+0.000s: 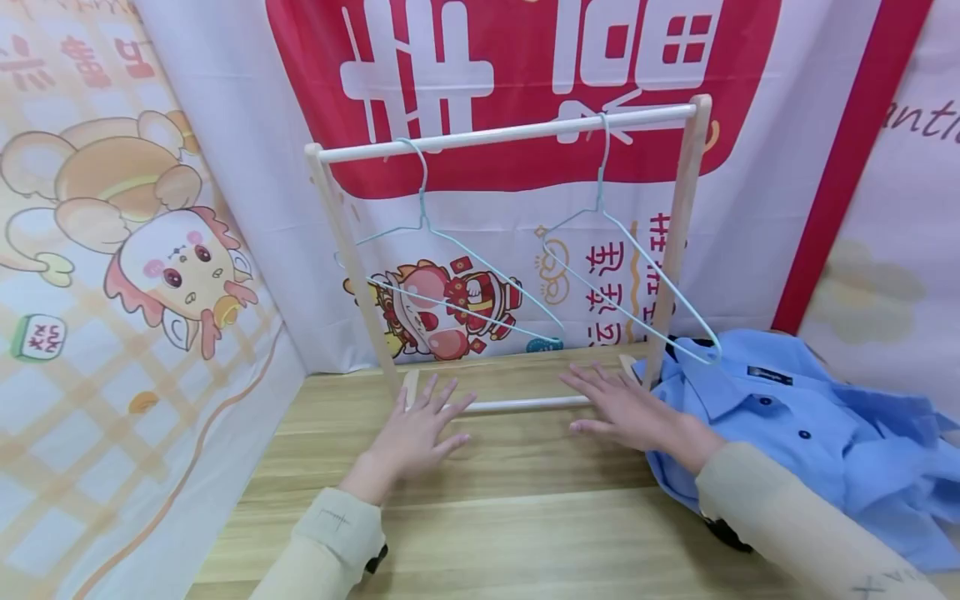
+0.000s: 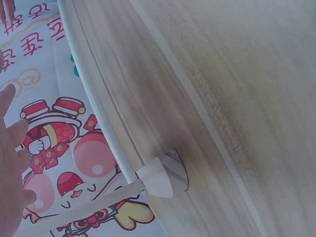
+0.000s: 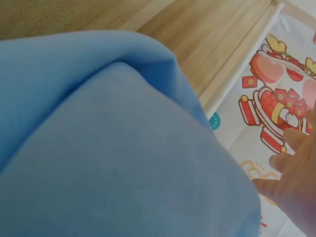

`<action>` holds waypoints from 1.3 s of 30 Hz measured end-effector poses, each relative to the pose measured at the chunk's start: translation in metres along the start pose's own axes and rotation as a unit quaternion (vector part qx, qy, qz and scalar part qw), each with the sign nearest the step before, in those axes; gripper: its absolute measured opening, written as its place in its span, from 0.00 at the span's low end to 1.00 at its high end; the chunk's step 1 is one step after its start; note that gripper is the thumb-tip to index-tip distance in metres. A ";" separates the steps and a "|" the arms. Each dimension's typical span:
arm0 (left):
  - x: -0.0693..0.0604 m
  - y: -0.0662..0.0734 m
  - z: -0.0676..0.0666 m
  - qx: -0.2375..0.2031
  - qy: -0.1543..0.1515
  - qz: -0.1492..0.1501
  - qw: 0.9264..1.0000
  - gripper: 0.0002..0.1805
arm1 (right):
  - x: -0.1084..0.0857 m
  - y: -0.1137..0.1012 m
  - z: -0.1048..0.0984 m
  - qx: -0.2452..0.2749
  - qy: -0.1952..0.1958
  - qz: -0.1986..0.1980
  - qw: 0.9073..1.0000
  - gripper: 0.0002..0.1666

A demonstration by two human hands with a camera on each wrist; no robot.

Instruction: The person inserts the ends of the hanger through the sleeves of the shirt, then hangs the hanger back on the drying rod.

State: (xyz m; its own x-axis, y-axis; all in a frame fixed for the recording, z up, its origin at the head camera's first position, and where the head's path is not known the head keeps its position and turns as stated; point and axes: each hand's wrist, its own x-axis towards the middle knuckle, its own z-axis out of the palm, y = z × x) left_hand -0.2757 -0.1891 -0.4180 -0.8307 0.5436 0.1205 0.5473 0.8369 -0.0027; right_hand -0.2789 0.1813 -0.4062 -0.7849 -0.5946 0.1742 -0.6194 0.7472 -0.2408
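Note:
Fingers spread, my left hand (image 1: 417,433) is over the table near the left foot of a small wooden clothes rack (image 1: 510,137). My right hand (image 1: 630,408), also with fingers extended, is near the rack's right post. Neither hand holds anything. Two pale green wire hangers, a left one (image 1: 480,262) and a right one (image 1: 663,279), hang from the top bar with nothing on them. A light blue shirt (image 1: 817,417) lies crumpled beside my right forearm; it fills much of the right wrist view, with blue cloth (image 3: 123,158) close to the camera.
The rack's white lower bar (image 1: 525,405) runs just above the wooden table (image 1: 525,533). A printed cloth (image 1: 300,283) with red and white designs hangs behind, and another patterned cloth (image 1: 90,467) stands at the left.

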 end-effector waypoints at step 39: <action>0.035 0.032 -0.015 -0.173 0.071 0.019 0.982 0.22 | -0.056 0.005 -0.069 0.033 0.008 0.064 0.997 0.34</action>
State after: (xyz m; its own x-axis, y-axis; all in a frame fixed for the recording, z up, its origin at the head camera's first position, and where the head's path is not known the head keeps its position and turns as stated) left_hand -0.2855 -0.1443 -0.3989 -0.7997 0.5395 0.2635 0.6002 0.7308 0.3251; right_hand -0.2391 0.2390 -0.3511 -0.8580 -0.4903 0.1531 -0.5123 0.7953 -0.3242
